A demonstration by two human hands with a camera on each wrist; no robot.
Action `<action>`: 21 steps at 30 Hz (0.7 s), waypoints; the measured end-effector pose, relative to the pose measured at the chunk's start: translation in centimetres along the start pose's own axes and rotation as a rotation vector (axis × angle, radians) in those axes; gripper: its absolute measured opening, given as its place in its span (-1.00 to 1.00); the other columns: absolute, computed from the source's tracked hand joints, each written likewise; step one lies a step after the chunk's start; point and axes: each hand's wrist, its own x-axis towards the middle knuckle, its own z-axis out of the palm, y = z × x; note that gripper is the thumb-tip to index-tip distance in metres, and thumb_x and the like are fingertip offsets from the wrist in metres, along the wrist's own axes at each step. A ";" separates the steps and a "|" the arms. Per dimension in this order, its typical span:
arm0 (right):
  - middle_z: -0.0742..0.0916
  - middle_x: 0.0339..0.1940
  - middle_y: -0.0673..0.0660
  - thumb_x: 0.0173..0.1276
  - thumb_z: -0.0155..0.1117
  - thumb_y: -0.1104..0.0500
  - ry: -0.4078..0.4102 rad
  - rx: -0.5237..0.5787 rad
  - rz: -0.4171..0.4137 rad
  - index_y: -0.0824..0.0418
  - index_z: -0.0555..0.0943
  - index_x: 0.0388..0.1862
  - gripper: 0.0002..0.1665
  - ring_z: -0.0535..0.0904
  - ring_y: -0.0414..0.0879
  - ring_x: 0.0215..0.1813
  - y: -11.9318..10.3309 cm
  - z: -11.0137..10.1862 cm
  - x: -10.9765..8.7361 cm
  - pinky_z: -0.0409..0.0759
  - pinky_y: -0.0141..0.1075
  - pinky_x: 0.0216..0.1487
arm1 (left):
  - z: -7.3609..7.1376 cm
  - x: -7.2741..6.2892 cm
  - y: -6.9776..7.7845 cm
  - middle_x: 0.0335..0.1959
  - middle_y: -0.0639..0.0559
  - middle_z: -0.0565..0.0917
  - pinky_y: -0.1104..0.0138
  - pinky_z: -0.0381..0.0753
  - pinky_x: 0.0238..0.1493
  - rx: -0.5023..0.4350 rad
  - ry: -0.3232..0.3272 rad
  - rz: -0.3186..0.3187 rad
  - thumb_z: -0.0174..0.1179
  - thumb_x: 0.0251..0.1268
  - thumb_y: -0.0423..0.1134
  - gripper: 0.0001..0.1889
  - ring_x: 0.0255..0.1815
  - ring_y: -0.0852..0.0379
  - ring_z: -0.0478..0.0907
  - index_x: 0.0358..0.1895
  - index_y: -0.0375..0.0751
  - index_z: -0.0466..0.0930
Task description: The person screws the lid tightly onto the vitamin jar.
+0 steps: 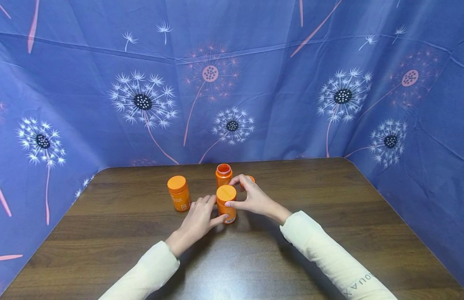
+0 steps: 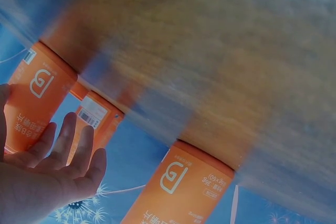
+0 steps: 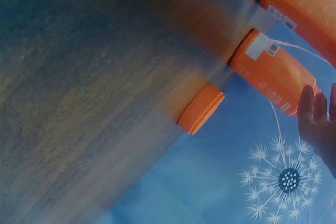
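Observation:
An orange bottle (image 1: 226, 208) with an orange lid (image 1: 226, 193) stands upright between the two hands. My left hand (image 1: 199, 217) grips its lower body, with the thumb across the front and the fingers at the left side. From the right, my right hand (image 1: 254, 197) holds the lid, thumb at its front and forefinger behind. In the left wrist view the left fingers (image 2: 68, 150) curve beside the gripped bottle (image 2: 39, 90). Behind it stands an uncapped orange bottle (image 1: 224, 174), its mouth showing. A loose orange lid (image 3: 201, 108) lies on the table right of that bottle.
Another capped orange bottle (image 1: 179, 195) stands to the left of the left hand. All of them are on a dark wooden table (image 1: 310, 187). A blue dandelion-print cloth (image 1: 277, 116) hangs along the back and sides of the table.

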 end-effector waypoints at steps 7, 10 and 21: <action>0.50 0.02 -0.07 0.05 0.41 0.05 -0.096 0.041 -0.036 0.03 0.39 0.11 -0.37 0.37 -0.17 0.06 0.2 -0.8 0.0 0.38 -0.09 0.05 | 0.0 0.0 0.0 -0.29 0.00 0.59 0.11 0.45 -0.21 -0.007 -0.007 -0.004 0.23 0.04 0.15 -0.53 -0.25 0.03 0.51 -0.13 -0.11 0.45; 0.49 0.09 -0.03 0.13 0.34 0.10 -0.147 0.057 -0.069 0.05 0.38 0.17 -0.39 0.35 -0.13 0.06 0.2 -1.2 0.0 0.41 -0.02 0.05 | -0.1 -0.1 0.0 -0.28 0.00 0.59 0.10 0.45 -0.20 -0.005 -0.007 -0.007 0.23 0.04 0.15 -0.52 -0.24 0.02 0.52 -0.12 -0.11 0.45; 0.44 0.23 0.05 0.23 0.23 0.19 -0.234 0.072 -0.097 0.14 0.34 0.27 -0.39 0.29 -0.06 0.25 0.3 -1.9 0.3 0.41 -0.03 0.15 | 0.0 0.0 0.0 -0.27 -0.01 0.60 0.10 0.46 -0.19 -0.005 -0.006 -0.010 0.23 0.04 0.16 -0.51 -0.23 0.00 0.53 -0.10 -0.11 0.45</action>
